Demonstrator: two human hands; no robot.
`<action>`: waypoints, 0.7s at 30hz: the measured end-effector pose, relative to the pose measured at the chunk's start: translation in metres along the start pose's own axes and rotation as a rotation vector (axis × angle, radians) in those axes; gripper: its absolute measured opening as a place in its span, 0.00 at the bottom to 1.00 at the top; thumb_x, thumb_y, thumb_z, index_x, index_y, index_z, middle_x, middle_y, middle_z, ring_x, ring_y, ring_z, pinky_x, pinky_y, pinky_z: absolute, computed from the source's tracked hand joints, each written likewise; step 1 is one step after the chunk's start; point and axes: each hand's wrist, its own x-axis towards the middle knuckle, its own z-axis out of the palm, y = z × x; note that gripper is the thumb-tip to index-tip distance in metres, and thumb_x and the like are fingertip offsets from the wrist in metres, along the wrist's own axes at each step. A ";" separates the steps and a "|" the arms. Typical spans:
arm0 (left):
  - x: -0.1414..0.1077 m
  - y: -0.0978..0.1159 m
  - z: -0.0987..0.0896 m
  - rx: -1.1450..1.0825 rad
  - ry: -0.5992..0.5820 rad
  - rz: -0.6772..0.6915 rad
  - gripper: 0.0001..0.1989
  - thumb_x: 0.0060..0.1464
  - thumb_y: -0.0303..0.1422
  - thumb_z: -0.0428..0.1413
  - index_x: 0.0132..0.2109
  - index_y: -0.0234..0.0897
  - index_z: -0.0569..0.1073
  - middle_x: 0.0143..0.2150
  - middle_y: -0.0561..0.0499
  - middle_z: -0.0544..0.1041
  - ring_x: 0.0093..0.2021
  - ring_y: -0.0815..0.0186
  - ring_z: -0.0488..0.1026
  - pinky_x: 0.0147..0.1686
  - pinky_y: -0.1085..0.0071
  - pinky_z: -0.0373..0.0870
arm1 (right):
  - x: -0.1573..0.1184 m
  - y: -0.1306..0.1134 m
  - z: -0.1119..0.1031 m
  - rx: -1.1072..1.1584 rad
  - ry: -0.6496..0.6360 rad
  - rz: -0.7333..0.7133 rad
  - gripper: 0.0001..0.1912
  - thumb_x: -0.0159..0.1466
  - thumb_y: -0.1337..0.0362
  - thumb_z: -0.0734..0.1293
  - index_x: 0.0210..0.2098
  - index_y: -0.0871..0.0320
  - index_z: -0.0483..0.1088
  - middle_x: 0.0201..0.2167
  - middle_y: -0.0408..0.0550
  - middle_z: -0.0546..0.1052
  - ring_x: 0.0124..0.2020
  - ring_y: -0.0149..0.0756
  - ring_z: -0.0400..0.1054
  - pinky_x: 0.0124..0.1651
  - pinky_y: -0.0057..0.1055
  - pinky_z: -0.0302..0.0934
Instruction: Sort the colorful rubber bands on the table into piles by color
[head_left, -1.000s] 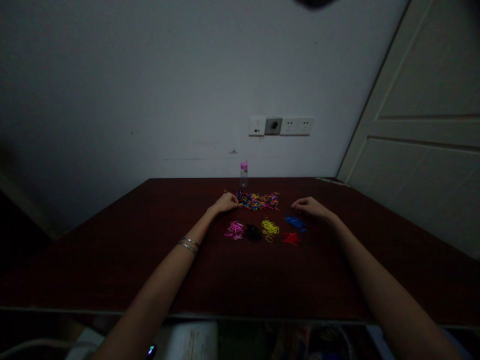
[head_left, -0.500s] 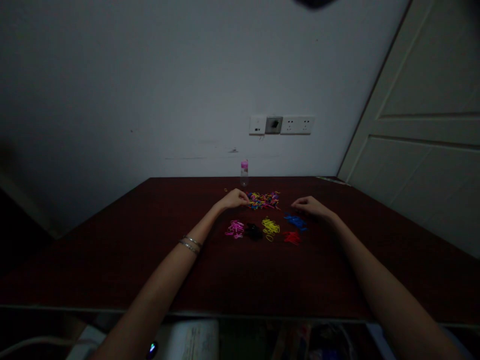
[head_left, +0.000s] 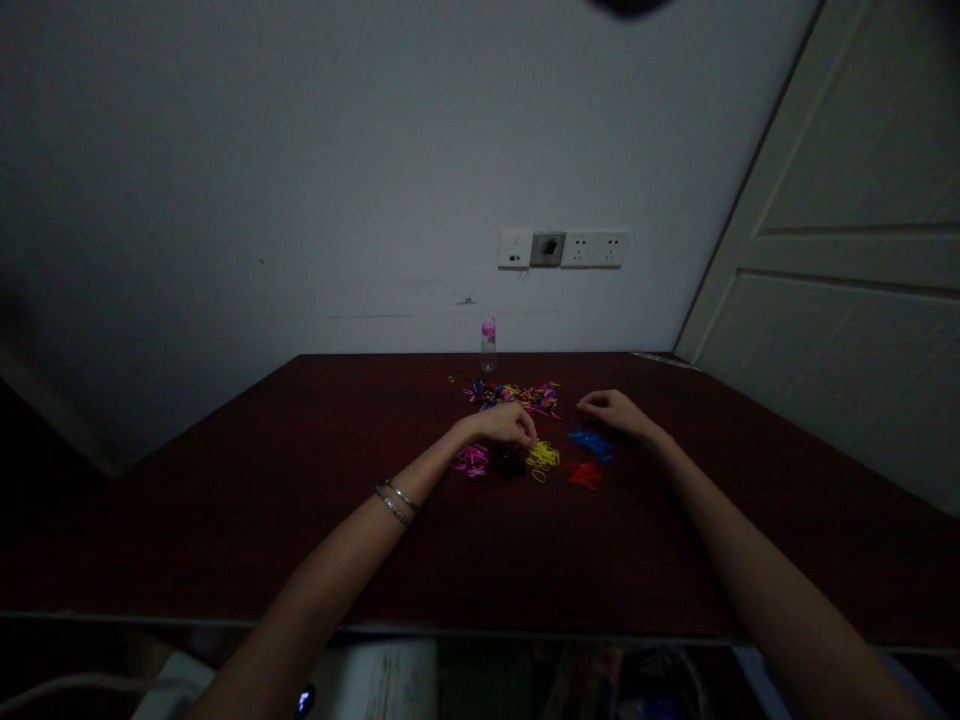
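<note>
My left hand (head_left: 508,425), with bracelets at its wrist, is closed at the upper left edge of a pile of yellow rubber bands (head_left: 543,458). Whatever its fingertips pinch is too small to make out. My right hand (head_left: 609,408) hovers or rests just behind the blue rubber bands (head_left: 592,443), its fingers drawn together; anything between them cannot be made out. Behind both hands lies a mixed heap of coloured rubber bands (head_left: 536,397). Pink rubber bands (head_left: 471,461), black rubber bands (head_left: 508,463) partly under my left hand, and red rubber bands (head_left: 583,475) form separate piles.
A small clear bottle (head_left: 488,350) with a pink top stands at the back of the dark red table (head_left: 480,560), near the wall. Wall sockets (head_left: 594,249) are above it. A door (head_left: 847,280) is at the right. Stored items lie below the front edge.
My left hand has moved from the mixed heap toward me and right, to the yellow pile, uncovering the heap's left part. My right hand has shifted slightly left.
</note>
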 end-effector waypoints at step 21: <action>-0.019 -0.080 -0.037 -0.267 0.596 -0.294 0.15 0.43 0.38 0.57 0.33 0.28 0.76 0.16 0.56 0.64 0.16 0.77 0.54 0.17 0.78 0.48 | 0.011 -0.018 0.033 -0.262 -0.019 -0.473 0.15 0.57 0.67 0.61 0.43 0.56 0.72 0.45 0.52 0.72 0.48 0.40 0.63 0.53 0.41 0.56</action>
